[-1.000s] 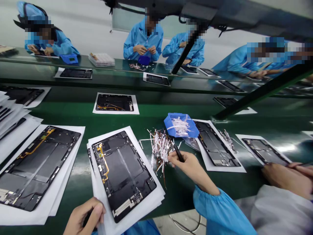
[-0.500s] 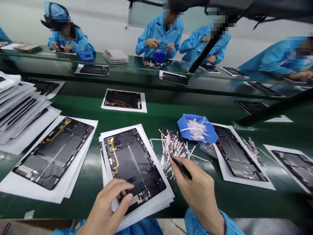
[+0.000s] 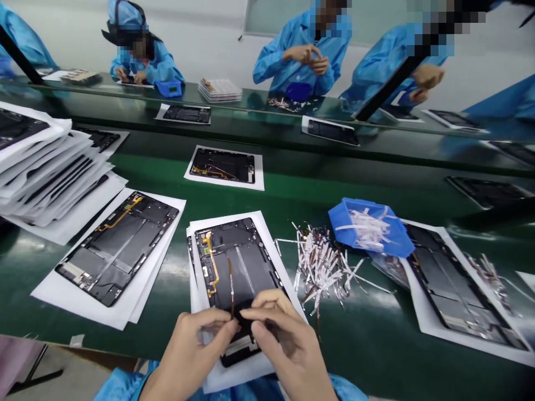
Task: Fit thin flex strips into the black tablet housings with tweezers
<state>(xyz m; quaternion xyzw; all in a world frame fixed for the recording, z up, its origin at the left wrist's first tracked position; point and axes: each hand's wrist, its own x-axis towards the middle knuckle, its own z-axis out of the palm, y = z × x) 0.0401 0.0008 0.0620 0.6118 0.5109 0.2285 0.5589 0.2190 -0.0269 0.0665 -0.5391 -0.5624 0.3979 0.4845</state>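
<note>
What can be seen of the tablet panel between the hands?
The tablet panel lies flat on white sheets, its long side pointing away from the person. It is a dark, metal-looking frame with a gold flex cable near its upper left edge and a paler lengthways stripe. A thin brown strip lies over it. The left hand and right hand cover its near end, which is mostly hidden.

Head-worn camera faces forward and down, near the left hand [image 3: 190,348] and right hand [image 3: 280,340]
</note>
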